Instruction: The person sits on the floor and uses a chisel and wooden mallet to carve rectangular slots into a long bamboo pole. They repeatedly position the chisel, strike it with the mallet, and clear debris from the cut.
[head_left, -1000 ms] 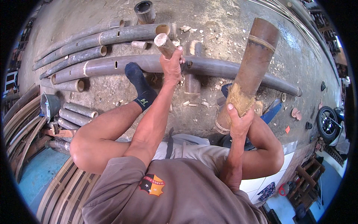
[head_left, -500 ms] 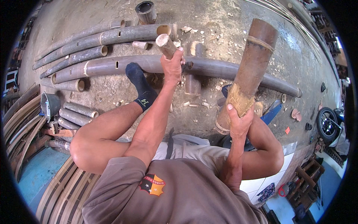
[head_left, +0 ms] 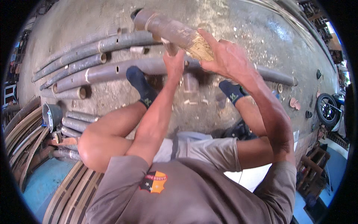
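Observation:
My left hand (head_left: pixel 174 64) is wrapped round a short, pale wooden handle (head_left: pixel 170 47), held upright above a long brown bamboo pole (head_left: pixel 143 65). What lies at the handle's lower end is hidden by the hand. My right hand (head_left: pixel 229 59) grips a thick brown bamboo section (head_left: pixel 169 29) at its frayed, yellow-fibred part. Tilted up to the left, this section passes over the handle's top; I cannot tell whether they touch. Motion blurs both hands slightly. A short bamboo piece (head_left: pixel 191 83) lies crosswise under the long pole, between my feet.
Several dark bamboo poles (head_left: pixel 80 71) lie at the left, some with cut slots. Nearer are a grey bucket (head_left: pixel 52 115), short bamboo lengths (head_left: pixel 76 123) and a pile of split strips (head_left: pixel 28 140). Wood chips litter the concrete floor (head_left: pixel 257 41). A wheel (head_left: pixel 329 108) stands at the right.
My right hand has swung the bamboo section from the right, beside my knee, up and left over the wooden handle. My left hand has stayed nearly in place.

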Tool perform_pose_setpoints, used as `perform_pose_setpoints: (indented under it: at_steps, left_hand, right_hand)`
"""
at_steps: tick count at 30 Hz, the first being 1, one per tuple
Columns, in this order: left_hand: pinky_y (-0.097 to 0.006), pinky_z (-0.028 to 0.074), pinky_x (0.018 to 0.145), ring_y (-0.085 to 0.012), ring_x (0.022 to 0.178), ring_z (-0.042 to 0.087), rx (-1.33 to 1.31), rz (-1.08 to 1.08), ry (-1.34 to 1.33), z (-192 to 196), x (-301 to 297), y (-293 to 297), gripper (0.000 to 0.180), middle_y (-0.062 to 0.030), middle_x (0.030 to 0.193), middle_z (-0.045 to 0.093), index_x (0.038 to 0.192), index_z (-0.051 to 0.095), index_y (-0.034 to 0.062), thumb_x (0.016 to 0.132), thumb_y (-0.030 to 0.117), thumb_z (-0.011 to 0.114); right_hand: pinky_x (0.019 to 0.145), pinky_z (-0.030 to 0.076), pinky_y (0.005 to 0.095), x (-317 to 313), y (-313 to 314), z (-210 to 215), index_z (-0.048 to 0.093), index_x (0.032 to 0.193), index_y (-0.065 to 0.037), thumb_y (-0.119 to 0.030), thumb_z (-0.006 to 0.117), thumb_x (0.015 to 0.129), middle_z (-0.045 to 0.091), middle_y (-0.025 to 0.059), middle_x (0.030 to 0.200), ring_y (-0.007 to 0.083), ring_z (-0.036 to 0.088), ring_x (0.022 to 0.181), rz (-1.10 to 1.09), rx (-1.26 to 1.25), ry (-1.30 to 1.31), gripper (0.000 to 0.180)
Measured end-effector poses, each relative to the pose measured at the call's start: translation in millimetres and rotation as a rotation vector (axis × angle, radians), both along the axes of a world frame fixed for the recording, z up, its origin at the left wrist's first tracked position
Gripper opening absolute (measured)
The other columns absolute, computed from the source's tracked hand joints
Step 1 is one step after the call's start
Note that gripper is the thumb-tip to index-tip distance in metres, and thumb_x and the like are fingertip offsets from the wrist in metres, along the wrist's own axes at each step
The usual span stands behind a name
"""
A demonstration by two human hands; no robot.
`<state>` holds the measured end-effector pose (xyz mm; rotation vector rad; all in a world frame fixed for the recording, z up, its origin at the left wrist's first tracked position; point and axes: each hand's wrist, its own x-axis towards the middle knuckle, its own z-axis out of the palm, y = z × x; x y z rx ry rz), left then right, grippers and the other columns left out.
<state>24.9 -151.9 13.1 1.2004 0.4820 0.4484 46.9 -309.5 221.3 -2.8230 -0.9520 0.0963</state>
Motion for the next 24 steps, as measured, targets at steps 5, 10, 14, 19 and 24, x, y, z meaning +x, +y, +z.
perform_pose_setpoints:
  at_steps: [5, 10, 14, 19, 24]
  left_hand:
    - [-0.03, 0.048, 0.068, -0.0084, 0.076, 0.057, 0.017, -0.007, 0.04, -13, -3, 11, 0.017, 0.0017, 0.086, 0.066, 0.099, 0.067, 0.002, 0.092, 0.015, 0.077]
    - [-0.03, 0.047, 0.067, -0.0083, 0.074, 0.057, 0.032, -0.043, 0.082, -10, -2, 4, 0.016, 0.003, 0.083, 0.063, 0.095, 0.066, 0.0036, 0.092, 0.016, 0.075]
    - [-0.03, 0.047, 0.061, -0.0075, 0.069, 0.057, 0.019, -0.036, 0.14, 2, 2, 9, 0.015, 0.0034, 0.077, 0.062, 0.094, 0.065, 0.0039, 0.09, 0.016, 0.073]
    - [-0.029, 0.045, 0.054, -0.0075, 0.061, 0.054, 0.027, -0.043, 0.126, -4, -3, 7, 0.017, 0.0028, 0.074, 0.061, 0.092, 0.065, 0.0035, 0.09, 0.017, 0.075]
    - [-0.029, 0.046, 0.054, -0.0091, 0.061, 0.057, -0.022, -0.084, 0.216, -7, -1, 2, 0.019, 0.0005, 0.074, 0.063, 0.096, 0.064, 0.0029, 0.09, 0.017, 0.075]
  right_hand:
    - [0.076, 0.062, 0.0455, 48, 5, 64, 0.062, 0.138, -0.008, -0.044, 0.079, 0.088, 0.075, 0.0244, 0.095, 0.0371, 0.076, 0.085, -0.102, 0.356, -0.19, 0.064]
    - [0.07, 0.061, 0.051, 25, 0, -17, 0.063, 0.138, -0.017, -0.047, 0.078, 0.086, 0.075, 0.0196, 0.082, 0.0381, 0.076, 0.08, 0.126, 0.073, -0.197, 0.062]
    - [0.07, 0.062, 0.0484, 45, 14, 25, 0.069, 0.128, -0.013, -0.044, 0.083, 0.083, 0.076, 0.0177, 0.081, 0.0367, 0.077, 0.081, 0.16, 0.103, -0.113, 0.057]
    - [0.069, 0.063, 0.0456, 61, 17, 48, 0.065, 0.139, -0.014, -0.047, 0.083, 0.082, 0.075, 0.0271, 0.095, 0.0409, 0.075, 0.077, -0.042, 0.456, -0.175, 0.068]
    - [0.072, 0.061, 0.0481, 22, 1, 19, 0.046, 0.157, -0.015, -0.046, 0.08, 0.084, 0.075, 0.0234, 0.09, 0.0414, 0.075, 0.083, 0.132, -0.205, 0.023, 0.086]
